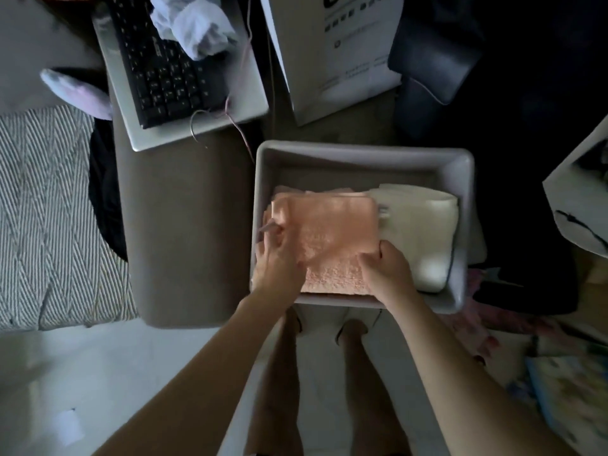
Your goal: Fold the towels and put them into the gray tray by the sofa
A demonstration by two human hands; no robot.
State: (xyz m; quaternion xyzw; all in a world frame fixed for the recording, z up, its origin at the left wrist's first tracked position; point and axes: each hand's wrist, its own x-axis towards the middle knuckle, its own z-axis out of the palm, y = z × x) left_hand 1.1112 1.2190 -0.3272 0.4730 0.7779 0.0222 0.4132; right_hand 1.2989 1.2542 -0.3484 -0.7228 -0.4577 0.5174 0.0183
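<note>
A folded pink towel (332,235) lies in the left half of the gray tray (362,153), on top of other pink folds. A folded white towel (424,232) fills the tray's right half. My left hand (276,264) holds the pink towel's near left corner, fingers curled on the cloth. My right hand (388,268) grips its near right corner, thumb on the edge beside the white towel. Both hands rest inside the tray's near side.
The sofa armrest (184,225) runs left of the tray, bearing a laptop (144,136) with a black keyboard (164,74) and a crumpled white cloth (197,24). A white paper bag (332,54) stands behind the tray. My legs are below it.
</note>
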